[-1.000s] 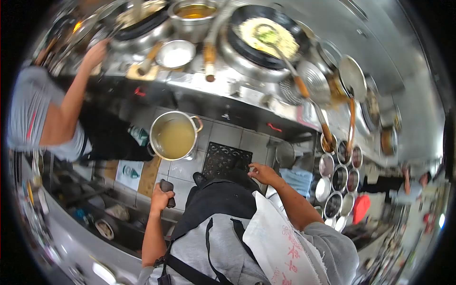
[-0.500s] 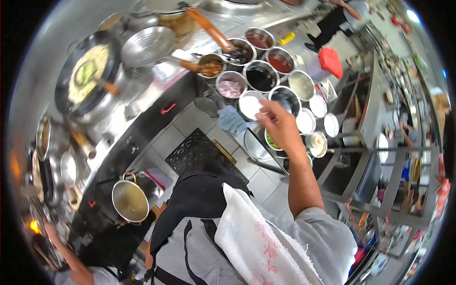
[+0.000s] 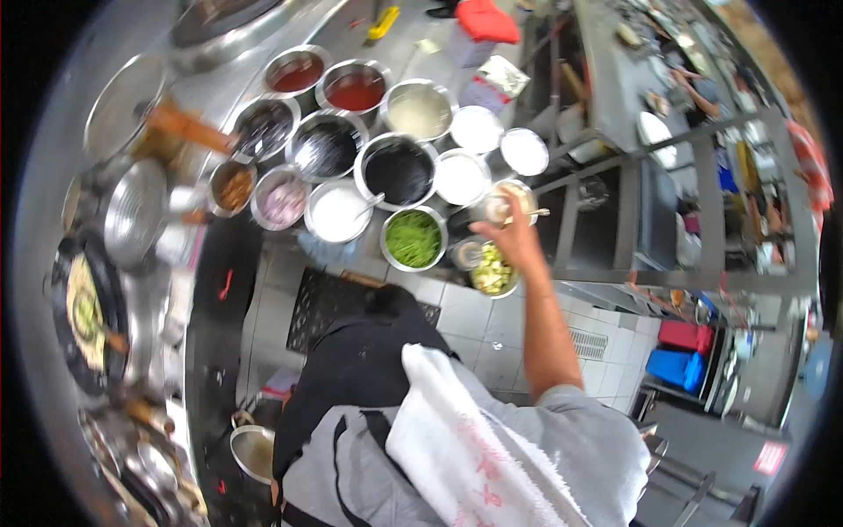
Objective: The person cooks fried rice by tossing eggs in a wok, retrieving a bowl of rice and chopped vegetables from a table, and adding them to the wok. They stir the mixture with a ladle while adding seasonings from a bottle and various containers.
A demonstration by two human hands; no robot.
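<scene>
My right hand [image 3: 516, 235] reaches over the small metal container of pale minced food [image 3: 498, 204], thumb and fingers apart, with nothing visible between them. A spoon [image 3: 537, 212] rests in that container, its end sticking out to the right beside my fingers. Just below my hand is a container of chopped light-green vegetable [image 3: 493, 270]. To its left stands a bowl of chopped green herbs [image 3: 413, 239]. White powder with a spoon in it fills another bowl [image 3: 338, 211]. My left hand is out of view.
Pots of dark sauce [image 3: 399, 171], red sauce [image 3: 356, 86] and chopped onion [image 3: 283, 204] crowd the counter. On the left a wok [image 3: 110, 360] holds food and a ladle. A metal rack [image 3: 654, 211] stands right. A floor mat [image 3: 307, 303] lies below.
My view has turned toward the right. My right hand has moved from above the white powder bowl to the container of pale minced food at the row's right end.
</scene>
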